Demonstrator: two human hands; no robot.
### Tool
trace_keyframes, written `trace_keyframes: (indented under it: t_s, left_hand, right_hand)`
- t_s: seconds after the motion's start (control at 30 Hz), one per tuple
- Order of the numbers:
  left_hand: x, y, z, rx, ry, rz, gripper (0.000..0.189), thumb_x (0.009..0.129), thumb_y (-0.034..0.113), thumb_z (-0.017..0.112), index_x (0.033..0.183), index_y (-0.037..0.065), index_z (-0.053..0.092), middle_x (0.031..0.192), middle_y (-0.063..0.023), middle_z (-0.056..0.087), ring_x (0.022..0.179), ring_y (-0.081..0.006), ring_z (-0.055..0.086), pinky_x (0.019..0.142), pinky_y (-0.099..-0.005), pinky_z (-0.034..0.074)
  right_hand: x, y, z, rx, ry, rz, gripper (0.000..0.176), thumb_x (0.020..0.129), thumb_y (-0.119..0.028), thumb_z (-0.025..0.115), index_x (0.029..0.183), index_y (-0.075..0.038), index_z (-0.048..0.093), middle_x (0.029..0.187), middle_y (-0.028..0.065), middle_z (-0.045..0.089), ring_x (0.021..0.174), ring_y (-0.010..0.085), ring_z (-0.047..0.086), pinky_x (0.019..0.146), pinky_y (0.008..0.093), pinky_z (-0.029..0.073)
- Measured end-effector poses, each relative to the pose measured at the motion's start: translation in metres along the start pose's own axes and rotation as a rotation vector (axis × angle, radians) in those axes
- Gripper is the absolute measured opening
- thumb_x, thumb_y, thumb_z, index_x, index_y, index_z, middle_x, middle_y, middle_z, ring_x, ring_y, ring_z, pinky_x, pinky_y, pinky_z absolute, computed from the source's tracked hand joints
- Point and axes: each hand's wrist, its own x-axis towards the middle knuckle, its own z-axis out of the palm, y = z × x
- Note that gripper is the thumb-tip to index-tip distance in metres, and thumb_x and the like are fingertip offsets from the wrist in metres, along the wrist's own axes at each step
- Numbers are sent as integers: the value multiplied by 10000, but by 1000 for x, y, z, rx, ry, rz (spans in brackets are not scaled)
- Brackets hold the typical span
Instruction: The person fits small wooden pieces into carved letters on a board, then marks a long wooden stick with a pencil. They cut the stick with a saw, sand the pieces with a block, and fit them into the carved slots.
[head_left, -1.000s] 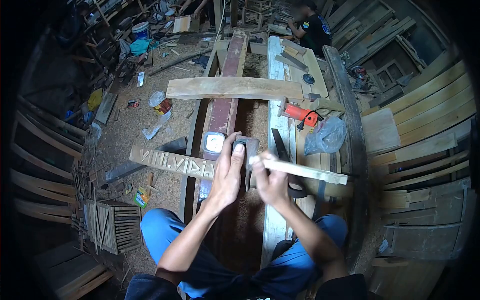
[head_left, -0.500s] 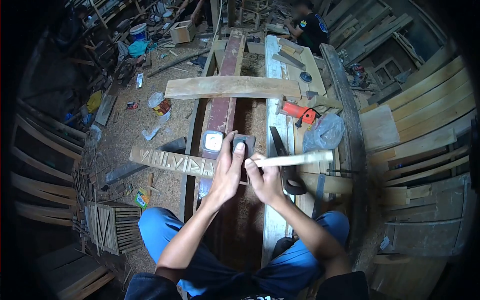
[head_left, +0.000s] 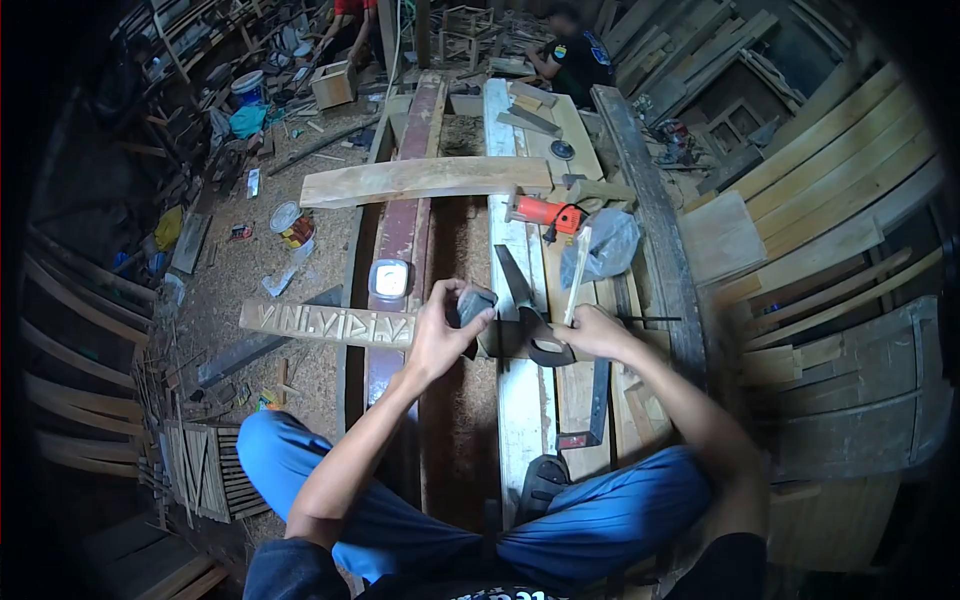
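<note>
My left hand (head_left: 440, 335) is closed around a small dark block (head_left: 477, 303), its fingers hiding part of it; I cannot tell what kind of tool it is. A pale wooden stick (head_left: 578, 268) points away from me, gripped near its lower end by my right hand (head_left: 592, 332). Just left of that hand lies a handsaw (head_left: 513, 275), its dark handle close under the fingers. A board with carved letters (head_left: 325, 325) reaches from the left to behind my left hand. Nearer my knee is a try square (head_left: 600, 400).
Across the bench rails (head_left: 405, 225) lies a long pale board (head_left: 425, 182). An orange power tool (head_left: 545, 212) and a plastic bag (head_left: 607, 250) sit at the right. A white-lidded container (head_left: 390, 280) stands on the left rail. Another person (head_left: 580, 60) sits at the back.
My right hand has moved right, away from the block, and the stick has swung from pointing right to pointing away from me. The block has tilted in my left hand. The view has shifted.
</note>
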Motion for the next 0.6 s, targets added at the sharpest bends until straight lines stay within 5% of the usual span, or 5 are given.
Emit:
trace_keyframes:
  t_s: [0.17,0.3,0.43,0.5,0.6]
  left_hand:
    - [-23,-24,59,84,-88,-10,544,809,265,840,1208,-43,635,1038,-175,716,970,-229,689,873,-366,552]
    - [-57,-69,115,182,46,121,515,770,266,846,1146,-40,670,1053,-192,676,926,-294,677,845,-387,548]
    - [-102,-102,158,207,54,29,491,771,191,848,1159,-49,664,1095,-186,631,965,-324,667,857,-397,551]
    - [-118,-114,175,181,3,-84,491,783,182,841,1184,-38,663,1107,-188,627,989,-332,665,857,-395,553]
    - [-129,-136,199,299,23,-19,504,809,179,825,1245,0,649,1152,-191,613,1018,-359,656,878,-405,561]
  right_hand:
    - [-3,75,37,-124,95,-71,427,782,-295,763,850,115,662,713,237,697,724,336,731,711,463,569]
    - [15,130,82,256,5,-79,267,755,-150,800,778,63,640,580,146,641,526,200,687,506,354,539]
    - [24,175,131,378,13,1,250,764,-163,787,724,44,652,647,185,682,620,268,722,615,387,558]
    - [30,197,158,417,313,-114,236,795,-155,782,745,41,661,709,185,701,694,252,732,654,380,556]
    - [33,217,185,566,257,39,220,871,-174,764,891,34,693,812,146,739,794,240,729,749,366,550]
